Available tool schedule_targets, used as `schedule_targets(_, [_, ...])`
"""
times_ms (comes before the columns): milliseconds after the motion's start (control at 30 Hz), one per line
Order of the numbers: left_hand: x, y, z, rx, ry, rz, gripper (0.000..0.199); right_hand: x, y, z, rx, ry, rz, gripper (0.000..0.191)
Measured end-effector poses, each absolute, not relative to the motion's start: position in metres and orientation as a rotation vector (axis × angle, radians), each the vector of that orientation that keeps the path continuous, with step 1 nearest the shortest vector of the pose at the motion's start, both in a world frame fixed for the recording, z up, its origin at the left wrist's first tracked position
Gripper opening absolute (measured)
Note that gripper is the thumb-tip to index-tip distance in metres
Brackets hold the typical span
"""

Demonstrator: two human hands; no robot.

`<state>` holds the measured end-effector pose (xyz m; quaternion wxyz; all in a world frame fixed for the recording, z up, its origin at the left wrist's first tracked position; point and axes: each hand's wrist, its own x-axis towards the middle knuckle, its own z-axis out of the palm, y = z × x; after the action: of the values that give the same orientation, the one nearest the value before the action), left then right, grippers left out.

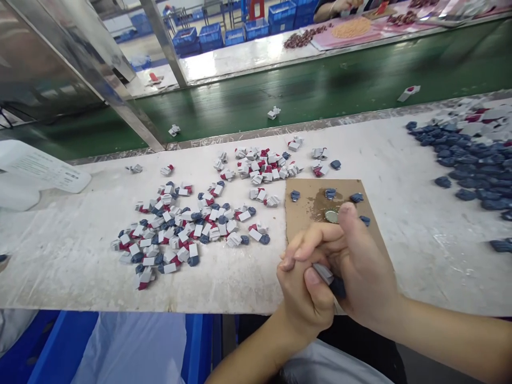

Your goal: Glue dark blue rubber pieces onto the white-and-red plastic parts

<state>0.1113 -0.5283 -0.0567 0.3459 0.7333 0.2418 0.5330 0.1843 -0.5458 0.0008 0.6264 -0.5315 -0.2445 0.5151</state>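
Both hands are pressed together over the front of a brown cardboard sheet (294, 224). My left hand (304, 301) is closed, its thumb against a small grey plastic piece (322, 273) with a dark blue part (338, 288) at its end. My right hand (366, 266) wraps its fingers over the left one, thumb pointing up, its palm against the blue part. The inner side of the piece is hidden by the fingers. On the cardboard, a bottle cap (331, 215) lies on a wet stain, with several loose blue parts (330, 193) around it.
Left of the cardboard spreads a pile of grey, red and blue pieces (176, 229); another group (266, 164) lies behind. Blue parts (472, 165) heap at the right. A white plastic bottle (48, 168) lies far left. Behind runs a green conveyor belt (224, 109); a person's hand (342, 6) shows beyond.
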Motion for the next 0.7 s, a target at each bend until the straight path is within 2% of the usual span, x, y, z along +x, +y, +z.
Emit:
schedule_targets(300, [0.105,-0.53,-0.053,2.008,0.727,1.379,0.026,0.178,-0.548,-0.003,-1.08,-0.577,1.108,0.064])
schedule_targets(533, [0.106,-0.517,-0.061,1.856,0.781,1.411,0.032,0.172,-0.525,-0.013,-1.006,-0.546,1.145,0.061])
schedule_targets(600, [0.098,-0.509,-0.059,1.877,0.822,1.303,0.034,0.172,-0.514,-0.017,-1.026,-0.48,1.28,0.062])
schedule_targets(700, [0.071,-0.494,-0.054,2.02,0.927,0.948,0.033,0.176,-0.499,-0.02,-1.079,-0.486,1.478,0.066])
